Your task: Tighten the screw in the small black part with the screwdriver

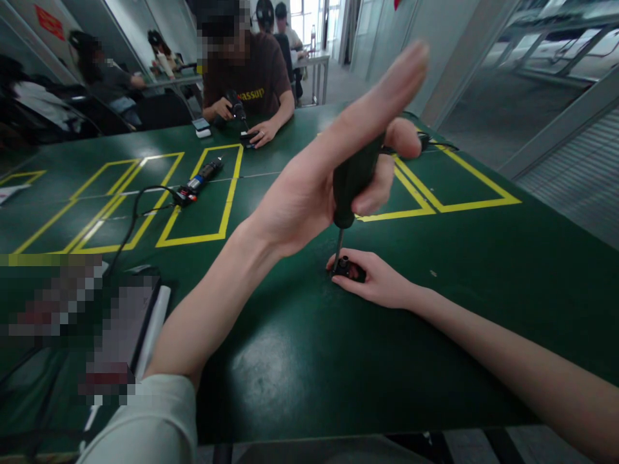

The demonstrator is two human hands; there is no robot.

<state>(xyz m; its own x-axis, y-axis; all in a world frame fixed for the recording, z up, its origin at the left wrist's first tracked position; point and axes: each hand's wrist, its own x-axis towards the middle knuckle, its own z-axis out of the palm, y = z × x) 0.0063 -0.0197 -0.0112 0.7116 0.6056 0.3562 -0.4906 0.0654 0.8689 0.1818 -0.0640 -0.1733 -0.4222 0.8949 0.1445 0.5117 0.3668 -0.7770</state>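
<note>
My left hand (309, 183) is wrapped round the dark handle of a screwdriver (344, 209), with the thumb stretched up along it. The screwdriver stands nearly upright, its shaft pointing down. At its lower end the tip meets a small black part (342, 267), though the exact contact is too small to make out. My right hand (377, 277) pinches this part between thumb and fingers, low over the green tabletop. A short cylindrical piece sticks up from the part beside the shaft.
Yellow tape rectangles mark the green table (285, 386). A corded electric screwdriver (206, 174) lies at left-centre. Nearer left are pixelated devices (123, 322) and cables. Across the table a person (251, 77) holds a power tool (236, 106) over a dark item. Other people sit behind.
</note>
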